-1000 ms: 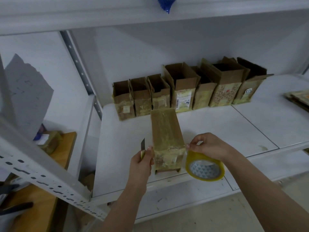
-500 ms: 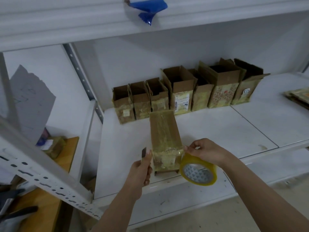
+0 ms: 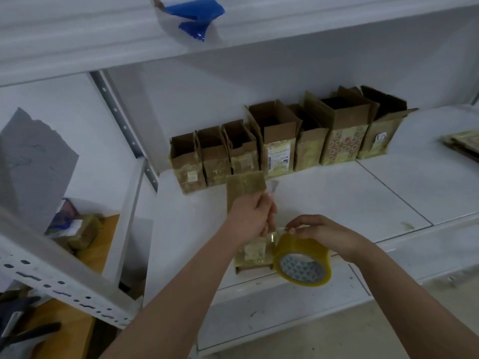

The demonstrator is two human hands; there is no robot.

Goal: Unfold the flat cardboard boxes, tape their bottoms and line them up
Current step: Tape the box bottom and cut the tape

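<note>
A narrow cardboard box [image 3: 245, 187] lies on its side on the white shelf [image 3: 337, 200], one end at the front edge, glossy with yellowish tape. My left hand [image 3: 251, 216] is over the box and grips a small cutter [image 3: 273, 185] whose blade points away from me. My right hand [image 3: 320, 233] holds the yellow tape roll [image 3: 302, 264] just right of the box's near end, fingers pinching at the top of the roll. A short strand of tape [image 3: 274, 233] runs between the roll and the box.
Several opened boxes [image 3: 281, 151] stand in a row against the shelf's back wall. Flat cardboard [image 3: 464, 145] lies at the far right. A perforated metal upright [image 3: 51, 278] crosses the lower left, with a wooden table [image 3: 93, 255] behind it.
My left hand moved from the box's left side up over its top, bringing the cutter near the tape strand. The right hand and roll stayed at the box's near end.
</note>
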